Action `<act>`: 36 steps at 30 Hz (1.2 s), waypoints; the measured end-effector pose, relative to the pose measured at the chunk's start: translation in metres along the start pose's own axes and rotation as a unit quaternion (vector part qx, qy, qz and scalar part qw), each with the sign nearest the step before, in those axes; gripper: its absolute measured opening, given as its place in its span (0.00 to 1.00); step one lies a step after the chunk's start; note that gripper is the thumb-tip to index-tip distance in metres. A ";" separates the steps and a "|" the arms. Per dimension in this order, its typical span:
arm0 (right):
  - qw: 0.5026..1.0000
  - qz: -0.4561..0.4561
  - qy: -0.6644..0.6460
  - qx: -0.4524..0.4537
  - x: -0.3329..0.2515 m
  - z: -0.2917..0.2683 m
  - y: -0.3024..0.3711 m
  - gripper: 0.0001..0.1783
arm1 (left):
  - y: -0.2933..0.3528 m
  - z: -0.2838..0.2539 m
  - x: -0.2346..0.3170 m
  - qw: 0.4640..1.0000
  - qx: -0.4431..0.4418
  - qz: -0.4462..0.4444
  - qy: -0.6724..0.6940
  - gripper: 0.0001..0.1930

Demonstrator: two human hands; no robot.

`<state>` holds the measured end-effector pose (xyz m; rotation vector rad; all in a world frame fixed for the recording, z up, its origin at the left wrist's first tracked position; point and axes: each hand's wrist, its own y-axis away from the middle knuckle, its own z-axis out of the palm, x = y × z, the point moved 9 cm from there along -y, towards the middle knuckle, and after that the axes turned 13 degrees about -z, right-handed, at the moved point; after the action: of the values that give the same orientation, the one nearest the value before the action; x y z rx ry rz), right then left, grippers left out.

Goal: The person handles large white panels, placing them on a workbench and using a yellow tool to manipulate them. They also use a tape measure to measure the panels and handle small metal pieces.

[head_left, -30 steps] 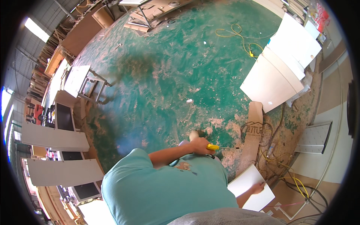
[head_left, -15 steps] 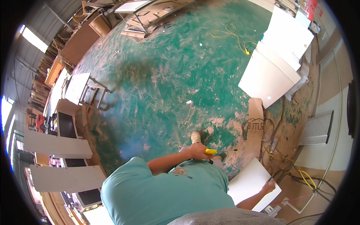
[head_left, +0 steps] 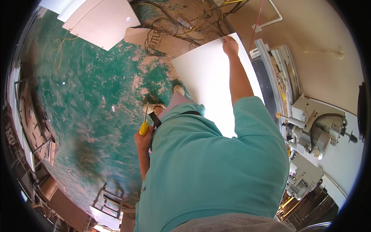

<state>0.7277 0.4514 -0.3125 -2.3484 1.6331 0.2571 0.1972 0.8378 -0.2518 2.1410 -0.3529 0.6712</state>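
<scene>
My left hand [head_left: 142, 141] is closed around the yellow handle of a screwdriver [head_left: 143, 128] beside my left hip. The screwdriver's thin metal shaft points away from me over the floor. On my right, a large white panel [head_left: 208, 73] stands tilted by my legs. My right arm is stretched out along it, and my right hand [head_left: 230, 46] grips its far edge. Those fingers are partly hidden at the edge. My shirt and arm cover some of the panel's near side.
A strip of cardboard [head_left: 167, 41] lies beyond the panel, near tangled cables [head_left: 197, 19]. White boards [head_left: 101, 23] stand at the far left. On the right are metal rails [head_left: 276, 73] and a machine with a motor [head_left: 320, 131]. Sawdust covers the green floor [head_left: 85, 100].
My view and body have turned right, so the panel has shifted from the lower right to the upper middle. The screwdriver stays in my left hand; my right hand stays at the panel's edge.
</scene>
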 end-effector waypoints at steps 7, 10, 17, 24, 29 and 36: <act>0.999 -0.017 -0.033 0.022 -0.120 0.070 0.077 0.09 | -0.008 0.000 0.018 0.999 -0.033 0.008 -0.019 0.17; 0.946 -0.203 -0.253 0.015 -0.279 0.116 0.127 0.11 | -0.012 0.004 0.021 0.998 -0.055 0.005 -0.036 0.18; 0.989 -0.046 -0.140 -0.011 -0.209 0.054 0.072 0.10 | -0.005 -0.030 -0.025 0.994 -0.013 -0.028 0.108 0.14; 0.922 -0.374 0.026 -0.100 -0.271 0.068 0.054 0.13 | 0.038 -0.021 -0.082 0.989 0.024 -0.073 0.129 0.14; 0.864 -0.472 -0.005 -0.175 -0.267 0.070 0.094 0.13 | 0.075 -0.002 -0.103 0.992 0.035 -0.094 0.074 0.15; 0.845 -0.475 0.006 -0.246 -0.212 0.021 0.285 0.17 | 0.086 0.017 -0.154 0.997 -0.063 0.008 0.052 0.16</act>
<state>0.3869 0.5527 -0.3038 -3.1923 0.2265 0.4689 0.0374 0.7747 -0.2936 1.9775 -0.3468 0.7474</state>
